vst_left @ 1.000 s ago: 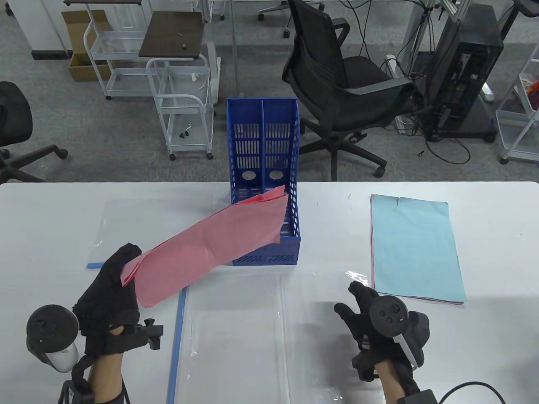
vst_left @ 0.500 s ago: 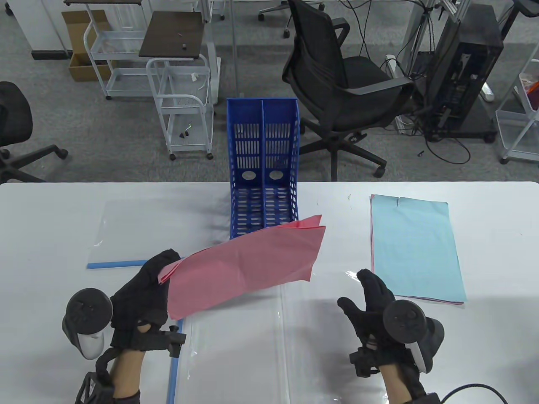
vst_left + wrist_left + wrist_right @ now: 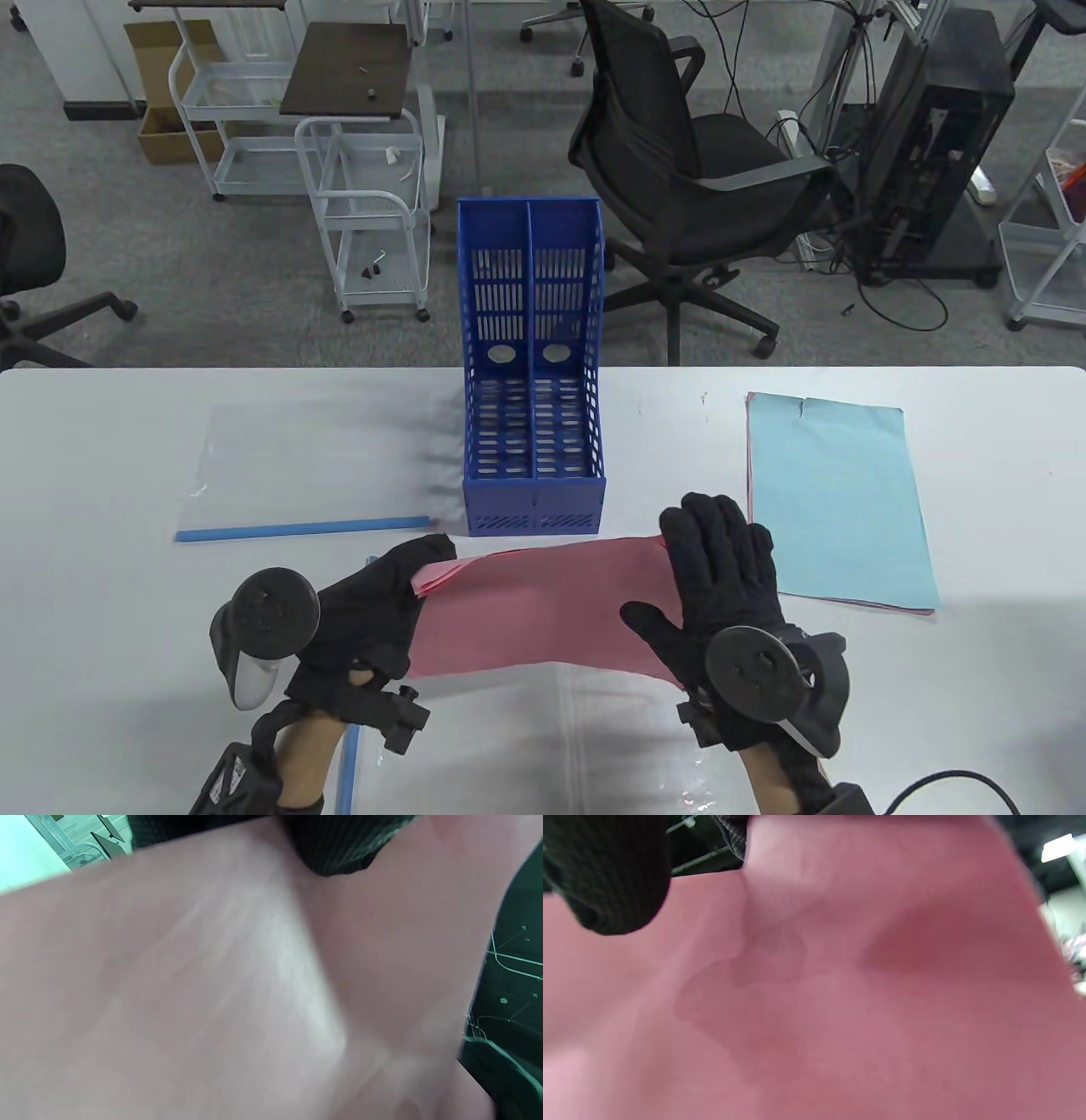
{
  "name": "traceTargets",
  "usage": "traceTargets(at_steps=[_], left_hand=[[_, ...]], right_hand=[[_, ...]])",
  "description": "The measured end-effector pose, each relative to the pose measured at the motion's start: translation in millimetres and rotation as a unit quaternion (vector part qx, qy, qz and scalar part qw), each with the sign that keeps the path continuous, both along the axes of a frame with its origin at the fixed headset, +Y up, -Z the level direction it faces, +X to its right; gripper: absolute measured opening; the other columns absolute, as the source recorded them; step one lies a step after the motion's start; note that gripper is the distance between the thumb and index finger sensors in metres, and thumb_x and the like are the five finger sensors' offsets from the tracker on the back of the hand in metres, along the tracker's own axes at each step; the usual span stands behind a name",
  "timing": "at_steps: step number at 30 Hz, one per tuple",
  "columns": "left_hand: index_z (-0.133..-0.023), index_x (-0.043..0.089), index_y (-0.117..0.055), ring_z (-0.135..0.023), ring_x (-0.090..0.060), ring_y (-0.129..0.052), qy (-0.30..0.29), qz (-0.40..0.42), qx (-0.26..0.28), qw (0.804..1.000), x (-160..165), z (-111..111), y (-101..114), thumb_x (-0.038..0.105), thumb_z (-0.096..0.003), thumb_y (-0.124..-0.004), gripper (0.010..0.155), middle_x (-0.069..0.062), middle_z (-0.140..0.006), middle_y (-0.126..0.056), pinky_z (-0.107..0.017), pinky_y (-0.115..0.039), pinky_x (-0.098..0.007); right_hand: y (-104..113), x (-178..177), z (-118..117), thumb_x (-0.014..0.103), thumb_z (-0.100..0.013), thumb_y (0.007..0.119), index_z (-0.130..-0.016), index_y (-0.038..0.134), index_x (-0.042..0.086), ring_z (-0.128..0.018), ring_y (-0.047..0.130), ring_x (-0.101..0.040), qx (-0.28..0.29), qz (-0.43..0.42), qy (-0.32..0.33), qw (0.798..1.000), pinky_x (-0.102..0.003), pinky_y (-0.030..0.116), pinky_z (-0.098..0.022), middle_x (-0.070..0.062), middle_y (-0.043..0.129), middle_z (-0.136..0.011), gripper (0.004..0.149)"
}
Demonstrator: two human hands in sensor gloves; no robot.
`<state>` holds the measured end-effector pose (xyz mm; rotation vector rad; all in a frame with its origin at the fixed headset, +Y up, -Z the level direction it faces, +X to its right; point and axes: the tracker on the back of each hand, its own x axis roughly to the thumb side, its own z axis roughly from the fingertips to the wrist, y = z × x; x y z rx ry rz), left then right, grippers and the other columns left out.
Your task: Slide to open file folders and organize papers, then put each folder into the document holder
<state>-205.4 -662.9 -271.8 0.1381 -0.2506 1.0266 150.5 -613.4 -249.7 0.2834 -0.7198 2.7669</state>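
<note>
Now both hands, left hand (image 3: 373, 611) and right hand (image 3: 721, 586), grip the pink papers (image 3: 543, 615)

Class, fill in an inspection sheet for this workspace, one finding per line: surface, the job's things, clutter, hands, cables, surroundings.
Surface: white table, bare patches visible.
Job's things: blue document holder, both compartments empty; pink papers held between both hands; light blue papers stacked at right; clear file folder with blue slide bar at left; another clear folder near the front edge.
Clutter: nothing seen.
Hands: left hand grips the pink papers' left end; right hand holds their right end, fingers fairly straight.
Cables: one by the right wrist; several on the floor by the computer tower.
Surroundings: office chair, wire carts.
</note>
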Motion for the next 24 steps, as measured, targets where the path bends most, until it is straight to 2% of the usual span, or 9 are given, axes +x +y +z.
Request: traceTargets(at_steps=[4,9,12,13,14,16,20,22,24], left_hand=[[-0.087,0.036,-0.091,-0.05,-0.02,-0.114,-0.008,-0.014,-0.012,1.0,3,0,-3,0.033,-0.0464,-0.08,0.042,-0.001,-0.073,-0.104,-0.051,-0.092,-0.044],[-0.087,0.035,-0.091,-0.05,-0.02,-0.114,-0.056,-0.026,-0.013,0.998,13,0,-1,0.033,-0.0463,-0.08,0.042,-0.001,-0.072,-0.104,-0.051,-0.091,-0.044],[-0.087,0.034,-0.09,-0.049,-0.019,-0.114,-0.08,-0.023,-0.023,0.996,17,1,-1,0.033,-0.0465,-0.08,0.042,-0.001,-0.072,-0.104,-0.051,-0.091,-0.044],[-0.088,0.033,-0.09,-0.049,-0.019,-0.114,-0.085,-0.023,-0.028,0.996,17,0,-2,0.034,-0.0465,-0.079,0.042,-0.001,-0.072,-0.104,-0.051,-0.091,-0.043],[-0.088,0.034,-0.089,-0.05,-0.019,-0.114,-0.09,-0.021,-0.04,0.995,17,-1,-5,0.034,-0.0467,-0.079,0.043,0.0,-0.073,-0.103,-0.051,-0.091,-0.043],[-0.092,0.033,-0.086,-0.057,-0.02,-0.113,-0.119,0.001,-0.062,0.991,15,-5,-11,0.036,-0.0474,-0.079,0.045,0.001,-0.077,-0.102,-0.056,-0.089,-0.045],[-0.105,0.032,-0.069,-0.086,-0.028,-0.098,-0.094,0.057,-0.089,0.99,-2,-13,-25,0.049,-0.0454,-0.082,0.063,0.0,-0.1,-0.086,-0.071,-0.076,-0.051],[-0.11,0.032,-0.059,-0.098,-0.03,-0.087,-0.104,0.079,-0.111,0.985,-10,-17,-36,0.056,-0.0439,-0.083,0.074,-0.001,-0.109,-0.075,-0.074,-0.071,-0.053],[-0.112,0.031,-0.052,-0.105,-0.034,-0.077,-0.141,0.125,-0.15,0.971,-8,-20,-50,0.06,-0.0432,-0.082,0.081,-0.003,-0.115,-0.065,-0.077,-0.066,-0.056]], right_hand=[[15,-8,0,0.064,-0.029,0.085,-0.105,0.048,0.037,-0.113,0.043,-0.035,0.01,0.059,-0.057,0.997,-0.058,0.035,-0.081,-0.001,0.044,-0.12,0.089],[17,-17,-12,0.057,-0.031,0.087,-0.103,0.056,0.033,-0.105,0.067,-0.034,-0.078,0.018,0.044,0.996,-0.06,0.049,-0.079,0.0,0.065,-0.113,0.083],[19,-20,-19,0.046,-0.034,0.088,-0.083,0.086,0.028,-0.068,0.101,-0.025,-0.123,0.008,0.073,0.99,-0.052,0.075,-0.067,0.004,0.1,-0.078,0.052],[19,-19,-21,0.043,-0.034,0.089,-0.073,0.093,0.027,-0.054,0.105,-0.022,-0.133,0.004,0.087,0.987,-0.048,0.081,-0.06,0.004,0.106,-0.064,0.042],[17,-18,-23,0.042,-0.033,0.089,-0.071,0.094,0.026,-0.048,0.106,-0.022,-0.147,-0.002,0.102,0.984,-0.047,0.082,-0.057,0.003,0.107,-0.059,0.041],[15,-12,-24,0.041,-0.033,0.088,-0.07,0.095,0.025,-0.041,0.106,-0.02,-0.149,-0.008,0.109,0.983,-0.045,0.085,-0.053,0.002,0.107,-0.055,0.041],[6,20,-28,0.041,-0.033,0.087,-0.07,0.095,0.025,-0.037,0.106,-0.017,-0.137,-0.077,0.083,0.984,-0.043,0.087,-0.05,0.003,0.107,-0.052,0.041],[-1,41,-30,0.041,-0.033,0.087,-0.07,0.095,0.025,-0.035,0.105,-0.017,-0.145,-0.145,0.082,0.975,-0.043,0.087,-0.048,0.003,0.107,-0.052,0.041],[-14,66,-31,0.041,-0.034,0.086,-0.07,0.095,0.024,-0.033,0.105,-0.016,-0.151,-0.256,0.087,0.951,-0.042,0.088,-0.047,0.002,0.107,-0.052,0.041]])
